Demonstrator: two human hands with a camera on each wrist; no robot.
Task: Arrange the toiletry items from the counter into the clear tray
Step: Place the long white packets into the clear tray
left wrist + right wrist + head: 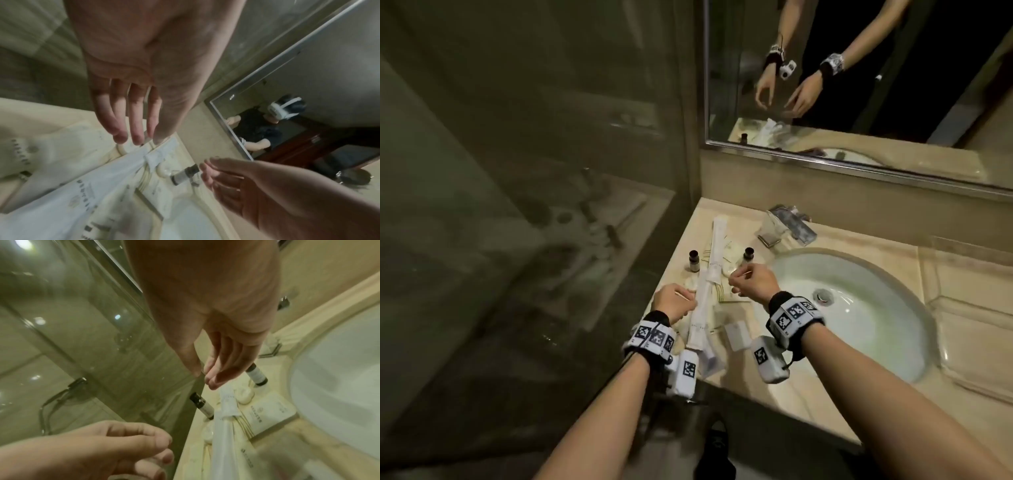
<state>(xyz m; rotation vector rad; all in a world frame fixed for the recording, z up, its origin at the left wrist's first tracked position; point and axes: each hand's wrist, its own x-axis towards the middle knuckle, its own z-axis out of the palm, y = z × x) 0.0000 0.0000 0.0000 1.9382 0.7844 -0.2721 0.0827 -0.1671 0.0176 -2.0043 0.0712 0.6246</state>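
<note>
Toiletry items lie on the beige counter (722, 219) left of the basin: long white packets (709, 284), two small dark-capped bottles (694, 261) (749, 255), round wrapped soaps (243, 395), a flat printed sachet (271, 410) and a small white box (736, 335). My left hand (690, 301) hovers at the long packets' left side, its straight fingertips (137, 141) touching the packet edge. My right hand (739, 279) hangs over the soaps with relaxed fingers and holds nothing. A clear, shiny container (787, 222), possibly the tray, stands at the back of the counter.
The white basin (876, 325) takes up the counter's right part. A glass shower wall (551, 171) runs along the counter's left edge. A mirror (859, 68) hangs above the back ledge. The counter's front edge lies just below my wrists.
</note>
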